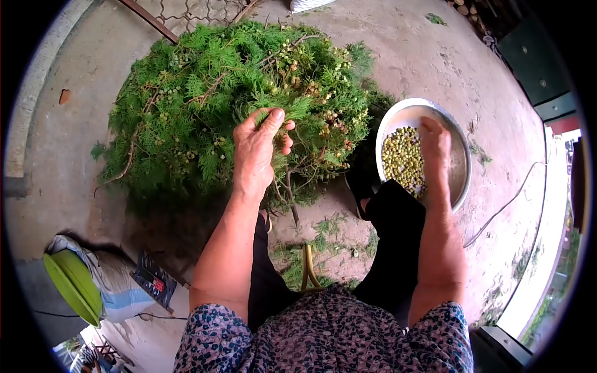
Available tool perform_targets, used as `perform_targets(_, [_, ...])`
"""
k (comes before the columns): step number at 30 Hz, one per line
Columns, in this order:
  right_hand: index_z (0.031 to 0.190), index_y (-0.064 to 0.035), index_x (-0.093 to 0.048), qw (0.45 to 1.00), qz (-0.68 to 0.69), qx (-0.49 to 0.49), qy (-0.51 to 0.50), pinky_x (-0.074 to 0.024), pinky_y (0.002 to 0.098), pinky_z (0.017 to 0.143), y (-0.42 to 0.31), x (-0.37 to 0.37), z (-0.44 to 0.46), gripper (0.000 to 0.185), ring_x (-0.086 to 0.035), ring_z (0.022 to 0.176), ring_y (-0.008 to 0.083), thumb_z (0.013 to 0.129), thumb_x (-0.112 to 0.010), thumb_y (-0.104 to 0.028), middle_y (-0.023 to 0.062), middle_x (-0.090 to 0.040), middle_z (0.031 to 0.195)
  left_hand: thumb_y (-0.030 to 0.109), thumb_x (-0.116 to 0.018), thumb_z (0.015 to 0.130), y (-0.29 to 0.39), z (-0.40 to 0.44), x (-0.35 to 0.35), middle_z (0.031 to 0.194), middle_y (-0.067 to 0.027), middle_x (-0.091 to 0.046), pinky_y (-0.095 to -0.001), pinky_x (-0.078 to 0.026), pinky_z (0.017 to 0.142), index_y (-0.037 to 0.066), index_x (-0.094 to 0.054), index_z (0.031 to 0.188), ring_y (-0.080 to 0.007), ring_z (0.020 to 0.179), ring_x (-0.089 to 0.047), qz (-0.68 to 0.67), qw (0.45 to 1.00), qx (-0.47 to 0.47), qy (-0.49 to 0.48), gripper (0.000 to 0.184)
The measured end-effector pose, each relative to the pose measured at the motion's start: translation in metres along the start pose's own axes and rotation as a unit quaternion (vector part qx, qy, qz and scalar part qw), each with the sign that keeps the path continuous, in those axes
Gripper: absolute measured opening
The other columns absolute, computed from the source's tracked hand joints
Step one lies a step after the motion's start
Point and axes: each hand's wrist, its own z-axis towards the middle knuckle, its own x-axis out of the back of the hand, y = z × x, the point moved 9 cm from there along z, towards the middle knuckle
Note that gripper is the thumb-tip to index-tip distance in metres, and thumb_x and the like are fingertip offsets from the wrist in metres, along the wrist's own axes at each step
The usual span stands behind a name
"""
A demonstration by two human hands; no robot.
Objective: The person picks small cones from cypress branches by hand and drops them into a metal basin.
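My left hand (pixel 256 152) is closed, thumb against fingers, on a green conifer sprig (pixel 292 109) in front of a large heap of cut conifer branches (pixel 205 81). Small pale green and brownish cones dot the heap. Over the right part of a metal basin (pixel 458 168), my right hand (pixel 437 146) has its fingers curled downward, slightly blurred; what they hold, if anything, is hidden. Small yellow-green cones (pixel 401 155) cover part of the basin's bottom, next to my right hand.
The basin stands on the concrete floor (pixel 491 186) beside my right knee. Loose green bits (pixel 326 230) lie between my feet. At lower left are a lime-green basin (pixel 71 286) and a sack (pixel 121 298). A thin cable (pixel 507 205) runs along the right.
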Motion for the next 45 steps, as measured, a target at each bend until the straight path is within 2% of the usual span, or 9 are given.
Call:
perform_targets(4, [0.099,0.0015,-0.061,0.879,0.245,-0.305,-0.273,-0.0494,0.0245,0.049,-0.027,-0.108,-0.077,0.022,-0.06,0.062,0.0148,0.083,-0.054,-0.011,0.0104,-0.062,0.076,0.024,-0.06,0.085,0.0,0.002,0.005,0.076,-0.0096,-0.061,-0.0266,-0.04,0.044,0.0,-0.059,0.085,-0.0143,0.05,-0.05,-0.04,0.998,-0.009,0.041,0.023])
perform_targets(7, [0.111,0.0046,-0.05,0.814,0.322,-0.222,-0.429,-0.0532,0.0316,0.058,-0.05,-0.158,-0.121,0.032,-0.061,0.07,0.0213,0.086,-0.052,-0.014,0.0126,-0.056,0.095,0.027,-0.066,0.081,0.006,0.004,0.01,0.069,-0.0002,-0.053,-0.0251,-0.039,0.037,0.006,-0.058,0.075,-0.0113,0.046,-0.048,-0.061,0.995,-0.047,0.06,0.023])
perform_targets(8, [0.113,0.0043,-0.047,0.744,0.388,-0.365,-0.403,-0.0531,0.0323,0.06,-0.037,-0.165,-0.138,0.033,-0.061,0.074,0.0223,0.086,-0.051,-0.015,0.012,-0.055,0.096,0.027,-0.066,0.081,0.007,0.004,0.011,0.069,-0.0002,-0.053,-0.0251,-0.039,0.037,0.006,-0.058,0.075,-0.0113,0.046,-0.048,-0.061,0.995,-0.047,0.06,0.023])
perform_targets(13, [0.107,0.0024,-0.05,0.716,0.466,-0.344,-0.39,-0.0539,0.0329,0.063,-0.059,-0.187,-0.148,0.027,-0.061,0.08,0.0219,0.086,-0.05,-0.015,0.0103,-0.055,0.094,0.021,-0.066,0.081,0.011,-0.002,0.011,0.07,0.0027,-0.053,-0.0189,-0.033,0.037,0.006,-0.06,0.079,-0.0038,0.044,-0.037,-0.003,0.997,-0.001,0.073,0.016])
perform_targets(17, [0.105,0.0048,-0.051,0.721,0.436,-0.351,-0.408,-0.0541,0.0315,0.063,-0.07,-0.203,-0.15,0.025,-0.062,0.076,0.0213,0.085,-0.052,-0.009,0.0122,-0.058,0.09,0.013,-0.061,0.081,0.008,0.002,0.007,0.071,-0.0023,-0.059,-0.0191,-0.039,0.041,0.005,-0.064,0.084,-0.0071,0.051,-0.05,0.243,0.97,-0.006,-0.004,0.009])
perform_targets(24, [0.095,0.0087,-0.054,0.735,0.451,-0.324,-0.39,-0.0548,0.0302,0.06,-0.076,-0.211,-0.155,0.018,-0.062,0.069,0.0213,0.083,-0.054,-0.004,0.014,-0.06,0.083,0.018,-0.054,0.076,-0.056,0.011,0.009,0.069,-0.012,-0.063,-0.0386,-0.05,0.059,0.008,-0.062,0.067,-0.0295,0.066,-0.062,0.656,0.745,0.003,-0.12,0.016])
perform_targets(27, [0.092,0.0083,-0.056,0.733,0.471,-0.334,-0.36,-0.0541,0.0285,0.058,-0.081,-0.205,-0.152,0.016,-0.061,0.065,0.0189,0.082,-0.055,-0.004,0.0116,-0.061,0.077,0.021,-0.056,0.077,-0.074,0.017,0.008,0.067,-0.0126,-0.062,-0.0378,-0.048,0.056,0.007,-0.061,0.068,-0.0271,0.063,-0.061,0.646,0.745,-0.043,-0.159,0.018])
perform_targets(30, [0.089,0.0069,-0.058,0.78,0.431,-0.299,-0.342,-0.0525,0.0264,0.056,-0.077,-0.2,-0.138,0.014,-0.06,0.061,0.016,0.082,-0.056,-0.005,0.0085,-0.06,0.071,0.02,-0.064,0.077,-0.07,0.014,0.01,0.067,-0.0073,-0.062,-0.0336,-0.045,0.052,0.005,-0.065,0.08,-0.0167,0.057,-0.058,0.382,0.906,0.129,-0.127,0.015])
perform_targets(45, [0.079,0.0027,-0.061,0.935,0.31,-0.025,-0.169,-0.0448,0.0287,0.056,-0.128,-0.141,-0.103,0.004,-0.056,0.063,0.0193,0.075,-0.059,0.002,0.0127,-0.058,0.071,0.014,-0.061,0.082,-0.062,0.014,-0.011,0.083,0.0008,-0.059,-0.0228,-0.04,0.072,0.002,-0.06,0.09,-0.0076,0.076,-0.05,0.122,0.977,0.102,-0.145,0.015])
